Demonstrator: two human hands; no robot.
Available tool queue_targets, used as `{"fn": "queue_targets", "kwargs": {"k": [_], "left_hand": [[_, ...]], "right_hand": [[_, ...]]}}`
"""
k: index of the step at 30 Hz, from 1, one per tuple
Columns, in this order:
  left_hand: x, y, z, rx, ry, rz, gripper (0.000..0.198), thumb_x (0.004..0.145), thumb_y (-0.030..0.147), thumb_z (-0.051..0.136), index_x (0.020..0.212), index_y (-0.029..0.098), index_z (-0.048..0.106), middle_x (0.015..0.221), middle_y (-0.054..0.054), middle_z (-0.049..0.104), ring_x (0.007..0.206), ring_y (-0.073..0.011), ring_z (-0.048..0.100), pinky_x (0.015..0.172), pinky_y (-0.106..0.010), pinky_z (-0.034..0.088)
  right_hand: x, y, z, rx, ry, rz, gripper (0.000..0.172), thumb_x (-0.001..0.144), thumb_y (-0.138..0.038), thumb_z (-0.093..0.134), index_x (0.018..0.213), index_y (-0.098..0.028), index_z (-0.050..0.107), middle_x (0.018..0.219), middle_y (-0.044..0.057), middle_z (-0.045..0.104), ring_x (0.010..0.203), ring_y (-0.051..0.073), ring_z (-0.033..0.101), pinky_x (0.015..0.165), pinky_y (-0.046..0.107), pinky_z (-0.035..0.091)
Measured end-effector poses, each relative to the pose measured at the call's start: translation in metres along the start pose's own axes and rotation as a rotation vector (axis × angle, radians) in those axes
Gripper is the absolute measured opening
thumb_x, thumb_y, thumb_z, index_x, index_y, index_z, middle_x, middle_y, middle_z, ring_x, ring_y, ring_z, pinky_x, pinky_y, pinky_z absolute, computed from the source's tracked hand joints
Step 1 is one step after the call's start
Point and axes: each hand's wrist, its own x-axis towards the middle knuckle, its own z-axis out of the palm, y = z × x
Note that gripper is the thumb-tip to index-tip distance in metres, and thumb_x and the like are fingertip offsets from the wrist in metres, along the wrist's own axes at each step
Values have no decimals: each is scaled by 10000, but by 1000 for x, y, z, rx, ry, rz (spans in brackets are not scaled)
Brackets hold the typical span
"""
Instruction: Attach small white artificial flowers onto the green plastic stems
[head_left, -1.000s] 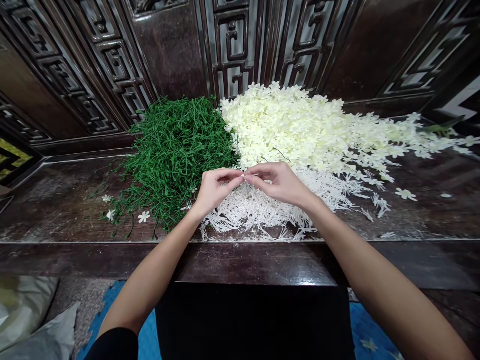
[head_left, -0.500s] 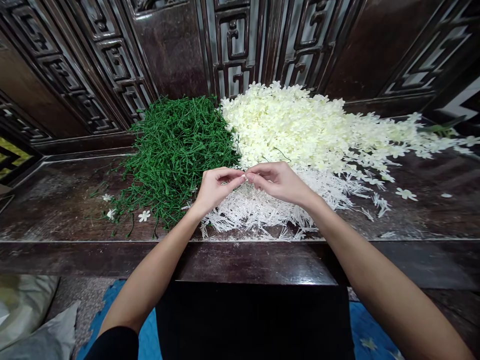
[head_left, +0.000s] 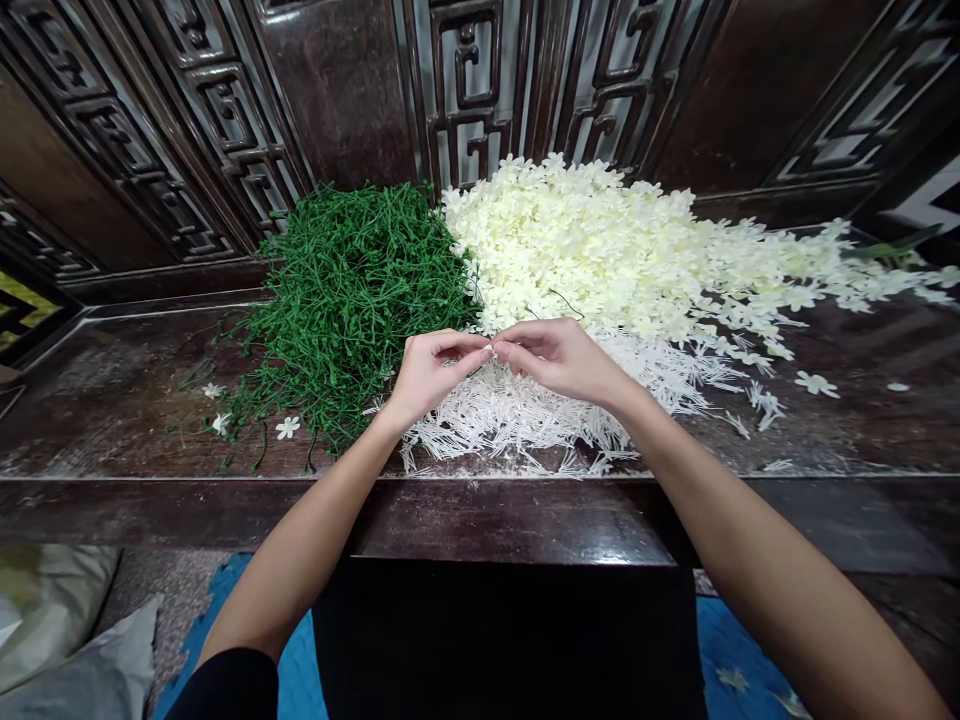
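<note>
My left hand (head_left: 437, 372) and my right hand (head_left: 561, 358) meet at their fingertips, each closed in a pinch. Between them shows a tiny white piece (head_left: 489, 350), mostly covered by the fingers, so its kind is unclear. Beneath and to the right lies a heap of thin white plastic stems (head_left: 517, 425). Behind my right hand rises a pile of cream artificial flower heads (head_left: 585, 245). A mound of green artificial stems (head_left: 360, 280) borders my left hand.
Everything rests on a dark wooden bench (head_left: 847, 440) with a carved wooden back (head_left: 341, 90). A few loose white flowers (head_left: 287, 428) lie at the left. Pale sacks (head_left: 56, 620) stand on the floor at lower left, near a blue mat (head_left: 300, 660).
Both hands stay pinched together in nearly the same place, with only slight finger movement. The view has shifted slightly.
</note>
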Motion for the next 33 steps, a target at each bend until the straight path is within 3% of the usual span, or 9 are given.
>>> {"fn": "queue_targets", "kwargs": {"k": [33], "left_hand": [[1,0,-2,5,-7,43,145,779,293,750,871,188,789,852,-80,759,753,-165,683,689,-291,554]], "right_hand": [[0,3,-1,74,-22,9,264,857,-381,664,987,-174,763,778,53,704,608,138,569,552,298,457]]}}
